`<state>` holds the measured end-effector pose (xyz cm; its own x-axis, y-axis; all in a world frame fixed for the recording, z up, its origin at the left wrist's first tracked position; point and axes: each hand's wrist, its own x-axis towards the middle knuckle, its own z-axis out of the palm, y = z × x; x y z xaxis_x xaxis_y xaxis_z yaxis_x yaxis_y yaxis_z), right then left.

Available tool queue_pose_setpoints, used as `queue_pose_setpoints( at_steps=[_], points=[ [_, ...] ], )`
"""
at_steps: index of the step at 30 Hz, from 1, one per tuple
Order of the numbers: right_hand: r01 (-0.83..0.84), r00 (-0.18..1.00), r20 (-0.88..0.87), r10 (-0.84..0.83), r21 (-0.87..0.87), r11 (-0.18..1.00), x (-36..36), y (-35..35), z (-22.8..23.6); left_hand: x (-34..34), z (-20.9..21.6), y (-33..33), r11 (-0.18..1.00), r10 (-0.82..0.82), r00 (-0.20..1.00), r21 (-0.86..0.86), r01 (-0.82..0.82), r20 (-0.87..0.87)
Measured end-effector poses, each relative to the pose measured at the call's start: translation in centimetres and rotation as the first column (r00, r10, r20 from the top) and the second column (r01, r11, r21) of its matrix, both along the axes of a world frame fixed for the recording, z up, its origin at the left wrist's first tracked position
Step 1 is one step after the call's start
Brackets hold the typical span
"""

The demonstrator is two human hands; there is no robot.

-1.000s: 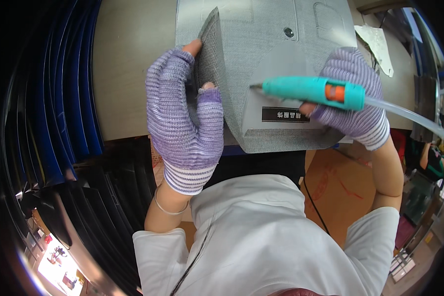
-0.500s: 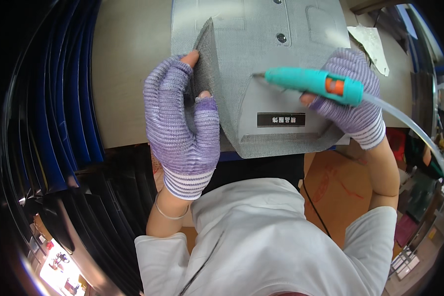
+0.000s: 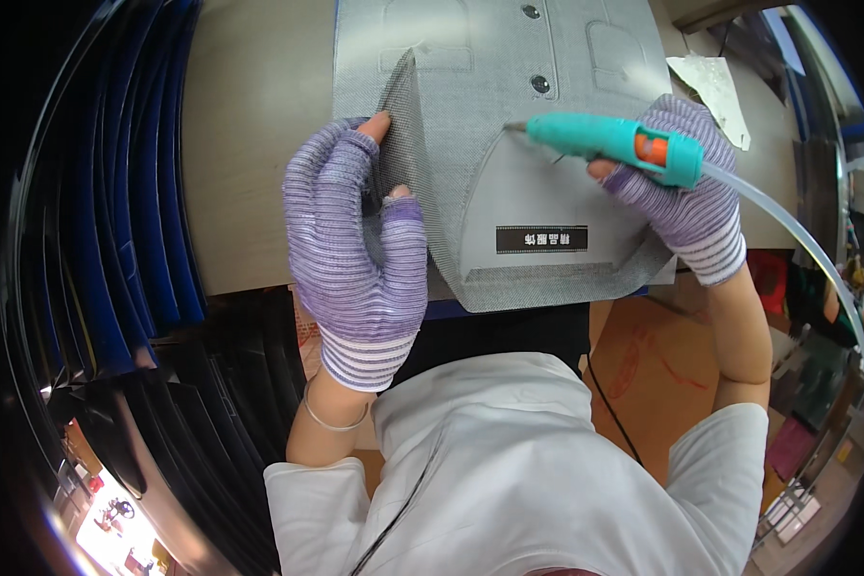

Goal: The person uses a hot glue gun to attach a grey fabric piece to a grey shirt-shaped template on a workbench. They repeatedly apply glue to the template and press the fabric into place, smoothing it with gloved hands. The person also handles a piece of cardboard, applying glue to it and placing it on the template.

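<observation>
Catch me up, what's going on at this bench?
A person in striped purple gloves has a teal glue gun in the right hand, with a translucent line running from its back. The nozzle is by the curved edge of a smooth area on a grey textured sheet; contact isn't clear. The left hand rests against the sheet's raised left flap.
</observation>
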<state>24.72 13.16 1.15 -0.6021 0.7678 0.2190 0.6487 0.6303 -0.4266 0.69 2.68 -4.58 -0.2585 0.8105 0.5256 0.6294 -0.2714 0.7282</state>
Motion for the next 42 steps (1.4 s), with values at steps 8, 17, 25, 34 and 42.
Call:
queue_pose_setpoints(
  at_steps=[8, 17, 25, 34, 42],
  points=[
    [-0.201, 0.968, 0.171, 0.182, 0.098, 0.975, -0.5, -0.3, 1.2, 0.0, 0.2, 0.0, 1.000, 0.009, 1.000, -0.007, -0.010, -0.025],
    [0.136, 0.991, 0.006, -0.136, -0.040, 0.990, 1.4, 1.1, 0.3, 0.2, 0.2, 0.1, 1.000, 0.013, 1.000, -0.014, -0.014, -0.022],
    [-0.144, 0.979, 0.178, 0.104, 0.232, 0.962, -0.2, -0.2, 0.6, 0.2, 0.2, 0.0, 1.000, 0.012, 0.999, -0.026, -0.012, -0.031],
    [0.100, 0.995, -0.033, -0.098, 0.048, 0.994, 1.2, 0.8, 0.2, 0.2, 0.3, 0.0, 1.000, 0.006, 0.999, -0.018, -0.007, -0.054],
    [0.067, 0.984, -0.168, -0.064, 0.014, 0.998, 1.7, 1.2, 0.1, 0.3, 1.6, 0.3, 0.988, -0.069, 0.987, -0.143, 0.049, -0.142]
  ],
)
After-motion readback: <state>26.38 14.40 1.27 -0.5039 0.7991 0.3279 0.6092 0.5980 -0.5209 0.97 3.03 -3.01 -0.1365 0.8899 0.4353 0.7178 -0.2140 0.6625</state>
